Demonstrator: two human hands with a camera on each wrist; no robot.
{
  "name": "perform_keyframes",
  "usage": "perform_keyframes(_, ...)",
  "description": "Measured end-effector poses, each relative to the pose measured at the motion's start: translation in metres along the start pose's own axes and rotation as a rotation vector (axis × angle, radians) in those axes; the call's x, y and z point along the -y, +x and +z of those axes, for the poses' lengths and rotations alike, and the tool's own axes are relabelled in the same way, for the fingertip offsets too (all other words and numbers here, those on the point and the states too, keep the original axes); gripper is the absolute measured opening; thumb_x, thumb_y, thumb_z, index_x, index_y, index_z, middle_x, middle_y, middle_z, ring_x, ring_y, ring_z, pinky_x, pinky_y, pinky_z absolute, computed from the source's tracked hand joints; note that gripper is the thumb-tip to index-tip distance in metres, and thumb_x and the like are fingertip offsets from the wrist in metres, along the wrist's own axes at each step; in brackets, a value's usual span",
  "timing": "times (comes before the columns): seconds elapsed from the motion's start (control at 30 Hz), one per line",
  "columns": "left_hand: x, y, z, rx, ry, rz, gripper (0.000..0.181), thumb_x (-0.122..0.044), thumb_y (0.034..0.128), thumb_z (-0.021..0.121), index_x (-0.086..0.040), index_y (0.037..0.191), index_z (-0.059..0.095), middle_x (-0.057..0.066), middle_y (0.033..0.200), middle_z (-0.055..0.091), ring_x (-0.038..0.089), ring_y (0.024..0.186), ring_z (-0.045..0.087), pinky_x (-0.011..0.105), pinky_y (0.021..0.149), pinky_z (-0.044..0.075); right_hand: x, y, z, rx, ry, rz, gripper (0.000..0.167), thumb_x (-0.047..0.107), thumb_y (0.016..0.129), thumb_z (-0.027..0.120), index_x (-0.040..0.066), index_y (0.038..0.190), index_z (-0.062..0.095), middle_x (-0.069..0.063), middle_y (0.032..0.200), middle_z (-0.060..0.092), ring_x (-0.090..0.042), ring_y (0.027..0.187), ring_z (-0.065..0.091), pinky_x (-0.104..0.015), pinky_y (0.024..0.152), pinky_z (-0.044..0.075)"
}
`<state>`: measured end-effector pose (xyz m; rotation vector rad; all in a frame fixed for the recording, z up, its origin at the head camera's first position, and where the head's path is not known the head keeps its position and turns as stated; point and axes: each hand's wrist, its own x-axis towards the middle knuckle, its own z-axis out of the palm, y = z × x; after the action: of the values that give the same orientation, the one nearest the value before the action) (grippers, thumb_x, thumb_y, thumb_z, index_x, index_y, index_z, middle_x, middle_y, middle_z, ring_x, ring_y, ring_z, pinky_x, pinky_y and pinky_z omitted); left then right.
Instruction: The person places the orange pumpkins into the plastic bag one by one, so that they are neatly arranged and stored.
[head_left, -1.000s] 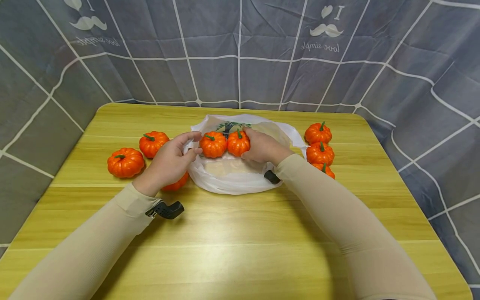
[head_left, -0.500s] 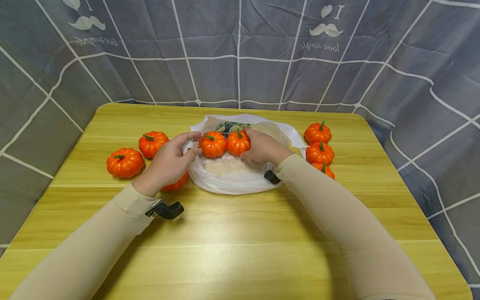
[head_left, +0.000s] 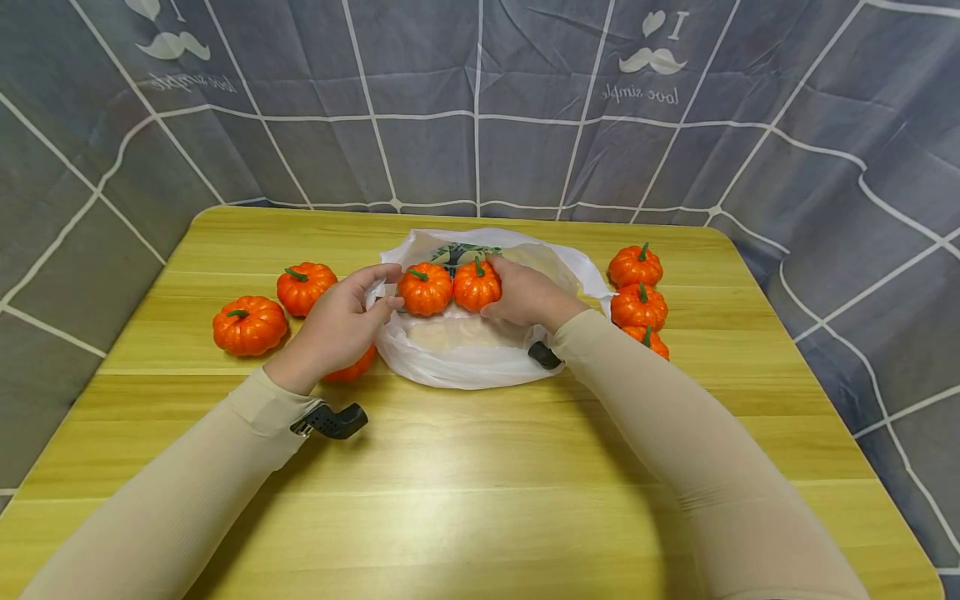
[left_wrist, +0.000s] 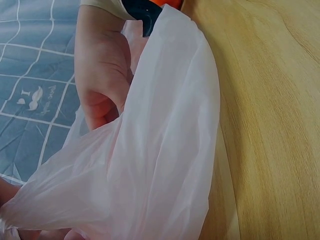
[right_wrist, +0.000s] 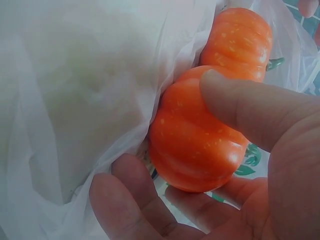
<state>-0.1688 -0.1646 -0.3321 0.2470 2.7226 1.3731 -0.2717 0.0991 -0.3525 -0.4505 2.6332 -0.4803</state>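
Observation:
A white plastic bag (head_left: 480, 367) lies spread at mid-table with its mouth open. Two small orange pumpkins sit side by side in it. My left hand (head_left: 341, 325) pinches the bag's left edge; in the left wrist view the plastic (left_wrist: 160, 130) is pulled tight towards those fingers. Inside the bag, my right hand (head_left: 528, 292) holds the right-hand pumpkin (head_left: 477, 287), thumb on one side and fingers below, as the right wrist view shows of the pumpkin (right_wrist: 195, 135). Against it rests the left-hand pumpkin (head_left: 425, 290). The bag's far side carries a green print.
On the left of the wooden table (head_left: 480, 500) are two pumpkins, a front one (head_left: 250, 326) and a back one (head_left: 306, 289); another (head_left: 351, 367) is partly behind my left hand. Three pumpkins (head_left: 639, 307) line up right of the bag. A grey checked curtain (head_left: 435, 158) surrounds the table.

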Motion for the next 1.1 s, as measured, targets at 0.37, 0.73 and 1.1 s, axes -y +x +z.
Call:
perform_keyframes(0.37,0.0013,0.0005,0.0001,-0.003,-0.009,0.010,0.048,-0.017,0.1074,0.058,-0.008,0.154,0.051,0.009,0.154,0.057,0.026,0.113,0.057,0.025,0.064,0.042,-0.0008,-0.0012,0.0003,-0.001,0.004,-0.005,0.098,0.032,0.094,0.079,0.010,0.168,0.020,-0.017,0.163,0.045,-0.035,0.146,0.049,-0.048,0.124,0.038)
perform_keyframes(0.73,-0.0007,-0.0005,-0.0006,0.003,-0.007,0.000,0.048,-0.018,0.1082,0.057,-0.010,0.155,0.050,0.008,0.155,0.057,0.024,0.100,0.060,0.025,0.061,0.041,-0.0016,-0.0017,-0.0002,0.017,-0.004,0.014,0.098,0.036,0.096,0.077,0.017,0.170,0.016,-0.018,0.163,0.046,-0.036,0.145,0.049,-0.050,0.124,0.037)
perform_keyframes(1.1,-0.0007,-0.0005,-0.0010,0.012,-0.010,-0.005,0.048,-0.019,0.1087,0.056,-0.010,0.155,0.050,0.008,0.155,0.056,0.024,0.120,0.063,0.021,0.067,0.046,-0.0029,-0.0022,0.0000,0.016,0.009,0.005,0.099,0.036,0.096,0.076,0.019,0.171,0.013,-0.018,0.163,0.045,-0.037,0.146,0.049,-0.049,0.124,0.036)
